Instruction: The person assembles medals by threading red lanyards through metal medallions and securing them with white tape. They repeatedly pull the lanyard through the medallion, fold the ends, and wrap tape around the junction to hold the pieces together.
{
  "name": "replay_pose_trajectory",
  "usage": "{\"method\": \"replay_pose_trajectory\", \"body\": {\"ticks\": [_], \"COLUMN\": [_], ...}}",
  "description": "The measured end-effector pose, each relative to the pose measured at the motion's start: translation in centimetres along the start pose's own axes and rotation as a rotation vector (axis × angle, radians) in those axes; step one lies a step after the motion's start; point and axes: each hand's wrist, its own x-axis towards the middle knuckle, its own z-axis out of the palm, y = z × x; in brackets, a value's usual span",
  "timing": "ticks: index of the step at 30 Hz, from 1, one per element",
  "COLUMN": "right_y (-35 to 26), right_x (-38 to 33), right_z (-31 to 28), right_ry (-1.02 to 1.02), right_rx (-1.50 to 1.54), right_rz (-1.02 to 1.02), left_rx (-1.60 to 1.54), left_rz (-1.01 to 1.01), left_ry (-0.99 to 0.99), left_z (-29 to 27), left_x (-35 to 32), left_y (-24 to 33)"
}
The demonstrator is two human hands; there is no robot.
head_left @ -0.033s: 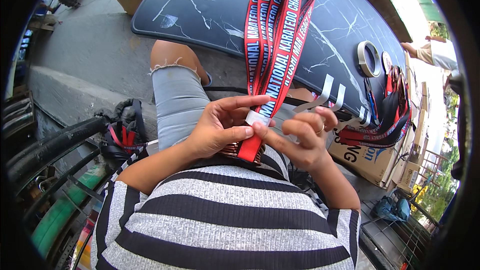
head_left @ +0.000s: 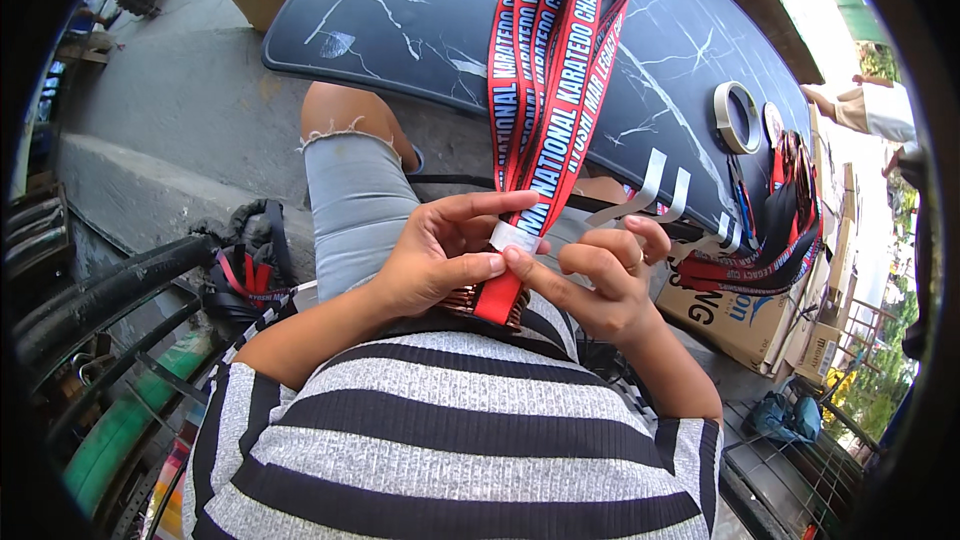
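Observation:
A bundle of red, black and white medal ribbons (head_left: 560, 130) runs from the table down toward my lap. Its lower end meets a stack of copper-coloured medals (head_left: 462, 300), partly hidden by a red ribbon fold. A short strip of white tape (head_left: 514, 237) lies across the ribbons just above the medals. My left hand (head_left: 430, 255) is closed round the bundle, its thumb beside the tape's lower edge. From the other side, my right hand (head_left: 600, 285) presses a fingertip on the tape, its other fingers curled and raised off the ribbons.
Cut tape strips (head_left: 652, 180) hang from the edge of the dark marbled table (head_left: 400, 20). A tape roll (head_left: 738, 118), scissors (head_left: 740, 195) and more ribboned medals (head_left: 795, 200) sit at right. Cardboard boxes (head_left: 725, 320) stand below. Another person's arm (head_left: 850, 105) shows at far right.
The raised fingers of my right hand have shifted very slightly. Both hands stay at the tape, and the ribbons have not visibly moved.

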Motion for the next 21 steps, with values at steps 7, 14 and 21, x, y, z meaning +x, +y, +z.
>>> {"method": "replay_pose_trajectory", "body": {"ticks": [7,14,21], "right_y": [1.0,11.6,26.3], "right_x": [2.3,8.0,14.8], "right_z": [-1.0,-2.9,5.8], "right_ry": [-0.107,-0.007,-0.323], "right_rx": [0.173,0.378,-0.140], "right_rz": [0.261,0.359,0.572], "left_rx": [-0.003,0.070,0.081], "left_rz": [-0.012,0.104,0.197], "left_ry": [-0.017,-0.088,-0.108], "left_z": [-0.1,-0.1,0.3], "left_x": [-0.2,-0.3,-1.0], "left_y": [0.1,-0.6,-0.6]}}
